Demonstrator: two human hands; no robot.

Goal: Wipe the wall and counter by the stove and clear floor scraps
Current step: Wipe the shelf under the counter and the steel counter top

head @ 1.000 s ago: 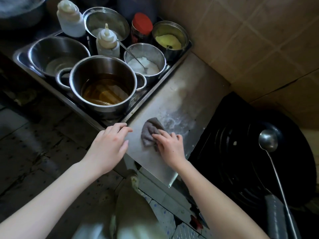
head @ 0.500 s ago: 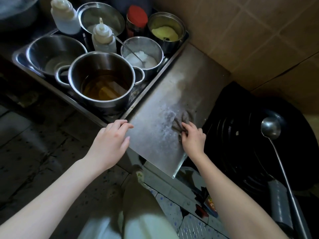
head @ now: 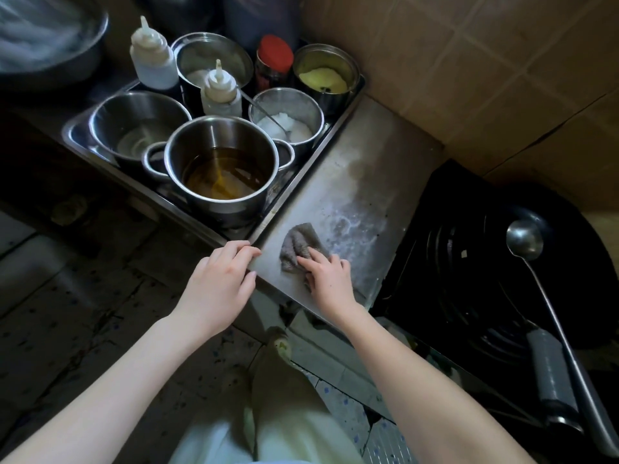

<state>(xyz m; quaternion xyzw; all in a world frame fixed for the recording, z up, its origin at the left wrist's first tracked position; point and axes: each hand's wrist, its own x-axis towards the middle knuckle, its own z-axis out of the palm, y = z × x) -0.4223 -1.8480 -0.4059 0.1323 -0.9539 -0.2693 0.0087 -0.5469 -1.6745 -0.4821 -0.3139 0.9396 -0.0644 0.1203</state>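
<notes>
— Where the steel counter (head: 361, 169) nears its front edge, found one grey cloth (head: 298, 242), bunched. Confirm heading?

— Confirmed. Lies with long axis running from front edge towards the tiled wall (head: 469, 61), slightly slanted; crumpled end points away, towards the tray (head: 75, 137) of pots. Sits on the counter's left half, near the tray rim, not touching it.

— Surface and surroundings?

— Dull steel, smeared with whitish residue just beyond the cloth. Bounded left by tray, right by black wok (head: 485, 262) carrying a ladle (head: 524, 242), behind by tan tiles. Below, dark speckled floor (head: 83, 313).

— Hands?

— Right hand (head: 330, 279): palm down, fingers nearly straight and spread, pressing the cloth's near end flat; grips nothing. Left hand (head: 221, 283): fingers loosely bent, tips resting on the counter's front-left corner, thumb against its edge; holds nothing.
</notes>
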